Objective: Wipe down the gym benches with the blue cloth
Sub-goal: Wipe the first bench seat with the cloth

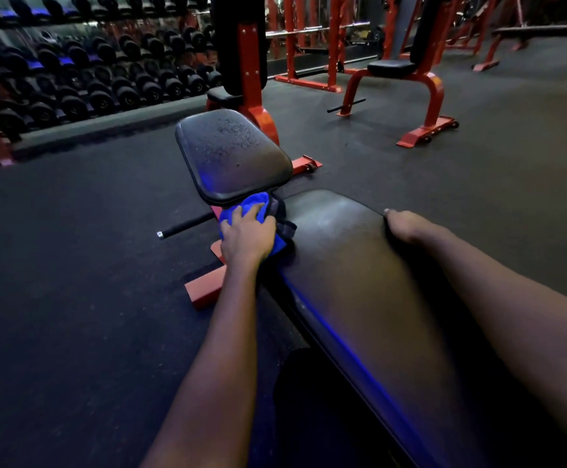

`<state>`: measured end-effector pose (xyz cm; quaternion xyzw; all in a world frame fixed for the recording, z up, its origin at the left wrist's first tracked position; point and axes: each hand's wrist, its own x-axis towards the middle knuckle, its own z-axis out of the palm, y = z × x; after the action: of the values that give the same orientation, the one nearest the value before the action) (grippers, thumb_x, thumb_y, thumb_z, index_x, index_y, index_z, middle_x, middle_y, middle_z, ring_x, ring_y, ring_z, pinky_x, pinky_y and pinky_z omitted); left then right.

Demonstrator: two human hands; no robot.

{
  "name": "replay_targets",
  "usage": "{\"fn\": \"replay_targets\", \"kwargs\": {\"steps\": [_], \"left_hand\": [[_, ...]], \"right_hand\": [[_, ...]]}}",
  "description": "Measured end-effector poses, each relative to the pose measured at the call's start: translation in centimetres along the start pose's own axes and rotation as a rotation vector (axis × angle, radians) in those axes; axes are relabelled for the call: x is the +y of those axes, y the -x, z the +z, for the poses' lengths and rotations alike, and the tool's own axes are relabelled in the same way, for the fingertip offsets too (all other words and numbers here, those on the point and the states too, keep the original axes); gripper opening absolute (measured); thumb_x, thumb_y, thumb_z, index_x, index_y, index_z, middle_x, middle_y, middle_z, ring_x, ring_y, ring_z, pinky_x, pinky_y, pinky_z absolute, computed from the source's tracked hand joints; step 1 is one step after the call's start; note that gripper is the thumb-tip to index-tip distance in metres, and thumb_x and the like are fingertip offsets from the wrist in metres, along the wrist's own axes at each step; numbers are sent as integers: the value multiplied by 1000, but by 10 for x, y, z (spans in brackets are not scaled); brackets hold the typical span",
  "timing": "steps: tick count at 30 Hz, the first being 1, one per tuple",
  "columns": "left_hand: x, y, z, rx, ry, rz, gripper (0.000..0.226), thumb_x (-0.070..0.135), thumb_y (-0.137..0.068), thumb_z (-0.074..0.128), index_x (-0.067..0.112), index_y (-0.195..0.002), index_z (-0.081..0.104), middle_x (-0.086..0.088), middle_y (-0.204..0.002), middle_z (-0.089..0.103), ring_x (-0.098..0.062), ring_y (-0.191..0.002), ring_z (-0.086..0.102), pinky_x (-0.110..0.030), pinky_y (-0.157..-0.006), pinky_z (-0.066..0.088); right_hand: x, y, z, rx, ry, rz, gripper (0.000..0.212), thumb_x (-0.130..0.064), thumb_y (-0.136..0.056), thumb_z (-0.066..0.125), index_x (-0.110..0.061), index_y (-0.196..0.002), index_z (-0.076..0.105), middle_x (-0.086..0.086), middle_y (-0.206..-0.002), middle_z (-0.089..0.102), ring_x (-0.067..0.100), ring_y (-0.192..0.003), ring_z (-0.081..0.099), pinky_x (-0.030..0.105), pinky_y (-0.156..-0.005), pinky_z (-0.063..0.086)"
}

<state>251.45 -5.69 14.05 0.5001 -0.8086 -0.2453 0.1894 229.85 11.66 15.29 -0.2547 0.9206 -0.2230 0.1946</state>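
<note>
Blue cloth (233,212) lies bunched at the near edge of the seat pad (231,157), in the gap between that pad and the far end of the back pad (349,265). The left hand (246,236) rests on the cloth, fingers spread and nearly straight, pressing it; the palm hides much of the cloth. The right hand (407,224) grips the back pad's right edge, fingers curled over the rim and out of sight. Markings on the dumbbells (123,86) behind are too dim to read. The back pad's near end is cut off.
</note>
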Motion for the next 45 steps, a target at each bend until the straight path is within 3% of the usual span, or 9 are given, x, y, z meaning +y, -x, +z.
{"fn": "replay_targets", "kwargs": {"steps": [7, 10, 15, 21, 26, 31, 34, 41, 45], "left_hand": [[-7, 113, 24, 155, 276, 189, 49, 32, -94, 57, 32, -142, 49, 0, -163, 17, -27, -149, 7, -26, -119, -5], [-16, 101, 25, 110, 300, 217, 54, 44, -89, 50, 31, -142, 50, 0, -163, 18, -22, -151, 6, -11, -110, -15], [-19, 15, 18, 45, 35, 203, 55, 46, -91, 43, 29, -143, 47, -1, -158, 31, -18, -149, 16, -38, -121, 1], [-2, -66, -7, -229, -121, 96, 51, 47, -92, 43, 45, -143, 41, -4, -151, 43, -33, -134, 44, -40, -111, 34], [63, -81, 16, -327, -259, 215, 63, 50, -80, 41, 53, -143, 35, -2, -151, 44, -30, -132, 47, -44, -111, 35], [113, -67, 43, -370, -349, 463, 52, 49, -96, 41, 47, -147, 32, 15, -160, 23, -26, -147, 21, -53, -117, 18], [105, -65, 42, -404, -343, 500, 52, 47, -99, 41, 42, -150, 31, 16, -161, 20, -23, -148, 17, -53, -118, 15], [62, -21, 28, -283, -316, 589, 49, 46, -98, 40, 48, -147, 32, 12, -161, 23, -28, -141, 28, -46, -116, 24], [41, 28, 7, -208, -308, 536, 49, 45, -98, 39, 47, -147, 33, 9, -161, 24, -27, -143, 23, -45, -114, 24]], "right_hand": [[-1, 12, -2, 14, 27, 20, 60, -37, -109, 17, 4, -149, 34, 22, -159, 26, 33, -147, 27, 35, -117, 22], [1, 8, -1, 9, 27, 34, 62, -40, -108, 16, 4, -149, 34, 22, -159, 27, 34, -147, 28, 37, -118, 22], [2, 3, -1, 5, 20, 40, 61, -37, -109, 16, 6, -148, 34, 23, -158, 27, 34, -146, 30, 36, -116, 25], [7, -4, 3, 20, 32, 70, 70, -50, -103, 16, -1, -147, 39, 20, -157, 33, 35, -143, 36, 46, -118, 28], [6, -9, 4, 43, 41, 60, 67, -46, -104, 15, -1, -146, 41, 20, -156, 35, 34, -142, 38, 44, -117, 30], [-6, 4, -7, 8, 63, 28, 52, -23, -110, 14, 5, -145, 40, 25, -154, 35, 36, -141, 38, 34, -109, 32], [-8, 15, -10, 2, 86, 21, 50, -21, -110, 15, 3, -146, 39, 25, -154, 34, 37, -141, 37, 34, -109, 31], [-6, 14, -6, -1, 89, 15, 50, -27, -110, 16, -8, -152, 34, 20, -158, 30, 35, -144, 32, 35, -114, 28], [-1, 17, -1, 28, 49, 24, 59, -37, -109, 16, 2, -149, 35, 22, -159, 27, 34, -147, 28, 34, -116, 24]]}}
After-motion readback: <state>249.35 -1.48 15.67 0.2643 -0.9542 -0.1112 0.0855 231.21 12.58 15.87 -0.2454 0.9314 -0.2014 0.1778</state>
